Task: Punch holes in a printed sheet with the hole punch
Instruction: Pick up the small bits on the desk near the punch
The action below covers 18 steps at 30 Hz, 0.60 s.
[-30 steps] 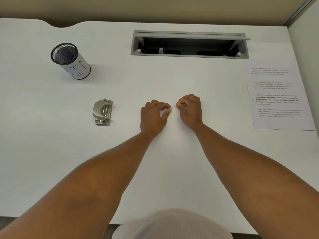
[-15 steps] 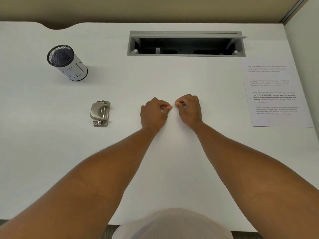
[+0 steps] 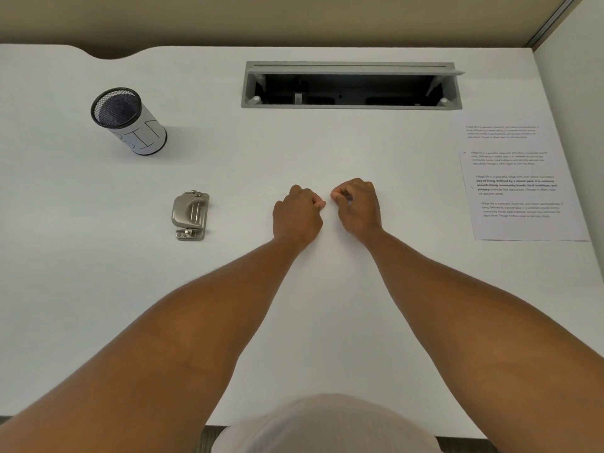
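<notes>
Both hands are resting mid-counter, side by side, almost touching at the knuckles. The left hand (image 3: pixel 298 213) is lying with fingers curled into a loose fist, holding nothing; the right hand (image 3: pixel 357 206) is lying likewise, fingers closed and empty.

The flat white counter (image 3: pixel 98 289) is carrying three loose items. The small brushed-metal hole punch (image 3: pixel 190 215) is sitting well to the left of the left hand, untouched, with bare counter between. The white printed sheet of paper (image 3: pixel 519 178) is lying flat at the far right edge, well apart from the right hand, also with nothing in between. Four blocks of small text are showing on it; the third is partly bold and reading "way of living. Defined by a slower pace"; the rest is too fine to read with confidence.

A black wire-mesh cylindrical cup wrapped in white paper (image 3: pixel 130 122) is standing at the rear left, with large hand-drawn letters on the wrap that cannot be made out. A grey rectangular cable hatch (image 3: pixel 351 85) is standing open in the counter at the rear centre.
</notes>
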Each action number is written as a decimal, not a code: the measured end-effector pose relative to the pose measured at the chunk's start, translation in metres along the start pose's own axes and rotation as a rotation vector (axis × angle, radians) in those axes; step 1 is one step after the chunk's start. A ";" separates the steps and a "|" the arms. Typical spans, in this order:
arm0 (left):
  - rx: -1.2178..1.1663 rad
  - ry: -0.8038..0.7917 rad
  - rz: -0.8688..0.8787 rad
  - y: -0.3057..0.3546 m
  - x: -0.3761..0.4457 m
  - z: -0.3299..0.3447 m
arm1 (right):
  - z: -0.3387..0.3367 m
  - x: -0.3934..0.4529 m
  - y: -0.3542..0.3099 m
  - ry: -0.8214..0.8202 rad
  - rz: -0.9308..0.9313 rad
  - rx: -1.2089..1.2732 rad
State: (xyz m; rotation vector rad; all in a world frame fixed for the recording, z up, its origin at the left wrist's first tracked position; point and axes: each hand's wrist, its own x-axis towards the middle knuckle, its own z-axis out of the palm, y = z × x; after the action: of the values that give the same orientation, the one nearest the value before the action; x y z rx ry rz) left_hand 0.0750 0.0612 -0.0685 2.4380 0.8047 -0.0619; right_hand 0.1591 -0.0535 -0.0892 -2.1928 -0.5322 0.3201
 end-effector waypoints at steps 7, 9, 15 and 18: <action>-0.263 0.017 -0.064 -0.013 0.008 -0.010 | -0.003 0.003 -0.009 0.028 0.062 0.040; -0.325 0.020 -0.070 -0.017 0.010 -0.014 | -0.002 0.003 -0.012 0.027 0.096 0.072; -0.454 0.019 -0.102 -0.029 0.003 -0.020 | 0.002 -0.001 -0.019 -0.036 0.173 0.067; -0.485 0.041 -0.091 -0.035 0.000 -0.022 | 0.003 -0.004 -0.024 -0.083 0.201 0.013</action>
State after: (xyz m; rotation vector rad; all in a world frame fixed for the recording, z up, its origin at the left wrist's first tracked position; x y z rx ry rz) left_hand 0.0524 0.0958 -0.0673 1.9514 0.8368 0.1351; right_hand 0.1475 -0.0400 -0.0724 -2.2325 -0.3535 0.5219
